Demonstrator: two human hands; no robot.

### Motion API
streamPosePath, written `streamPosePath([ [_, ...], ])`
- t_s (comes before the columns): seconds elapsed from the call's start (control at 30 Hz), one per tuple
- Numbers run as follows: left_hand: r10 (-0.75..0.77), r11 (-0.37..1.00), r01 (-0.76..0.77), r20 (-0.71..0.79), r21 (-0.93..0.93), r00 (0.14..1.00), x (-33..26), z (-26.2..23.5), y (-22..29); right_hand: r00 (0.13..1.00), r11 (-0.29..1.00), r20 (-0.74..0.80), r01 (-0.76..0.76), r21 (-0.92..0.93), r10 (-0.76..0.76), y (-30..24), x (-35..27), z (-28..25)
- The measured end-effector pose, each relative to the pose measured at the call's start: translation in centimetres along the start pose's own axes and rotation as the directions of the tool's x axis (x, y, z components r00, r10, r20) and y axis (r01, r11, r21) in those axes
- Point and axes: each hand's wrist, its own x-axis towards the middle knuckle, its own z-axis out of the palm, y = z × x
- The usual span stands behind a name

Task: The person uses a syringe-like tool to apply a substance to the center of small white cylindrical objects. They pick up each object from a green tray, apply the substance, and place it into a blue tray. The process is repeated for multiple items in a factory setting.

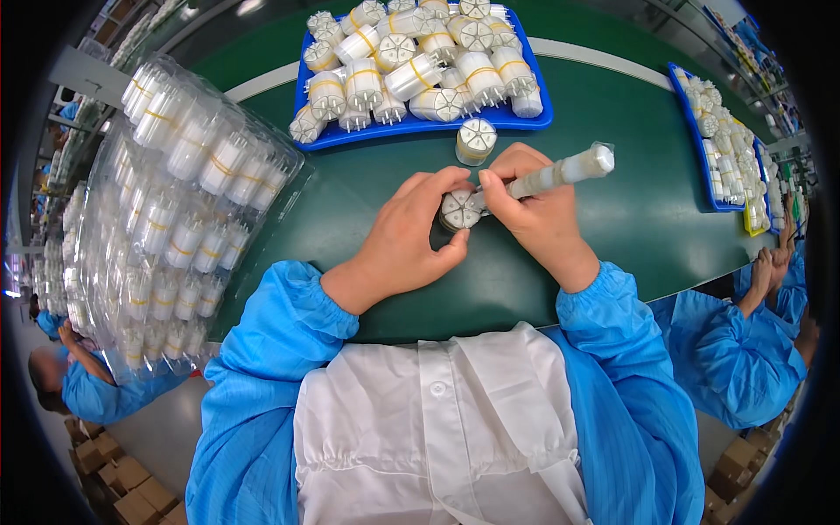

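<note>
My left hand (389,232) curls its thumb and fingers around a short white cylindrical part (458,213) on the green table. The part's round end faces up and is split into wedge-shaped segments. My right hand (547,227) grips a tool with a pale, tape-wrapped handle (573,167), which slants up to the right. Its thin tip reaches the right rim of the part; the fingers partly hide the tip. Just beyond both hands, a similar white cylinder (476,142) stands upright on the table, touched by neither.
A blue tray (429,129) heaped with white cylinders, many with yellow bands, lies at the far side. Stacked clear plastic trays (284,179) of cylinders rise at left. Another blue tray (710,188) is at right. Co-workers in blue sleeves (739,350) sit at both sides.
</note>
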Motion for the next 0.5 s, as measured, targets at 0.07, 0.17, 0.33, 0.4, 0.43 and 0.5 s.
streamPosePath([
  [0.07,0.003,1.000,-0.003,-0.008,-0.002,1.000,0.1,-0.1,0.2,1.000,1.000,0.030,0.004,-0.016,-0.004,0.1,-0.1,0.0],
  [0.17,0.047,0.996,-0.049,0.027,0.075,0.999,0.3,-0.1,-0.2,0.997,0.996,0.038,0.063,-0.071,-0.061,0.2,-0.1,0.1],
  [0.33,0.019,0.983,-0.016,-0.015,0.181,1.000,0.3,-0.4,-0.2,0.977,0.975,-0.127,-0.148,0.165,0.170,-0.2,0.3,-0.7],
  [0.4,0.008,0.958,0.019,-0.095,0.287,0.995,0.2,-1.3,-0.6,0.960,0.977,-0.241,-0.099,0.187,0.143,0.3,1.0,-1.3],
  [0.43,0.007,0.939,0.045,-0.149,0.340,0.989,0.2,-1.9,-1.1,0.955,0.975,-0.247,-0.120,0.186,0.165,0.3,1.2,-1.8],
  [0.5,-0.023,0.901,0.115,-0.218,0.419,0.976,0.2,-2.9,-1.6,0.940,0.968,-0.266,-0.166,0.188,0.213,0.0,1.4,-2.4],
])
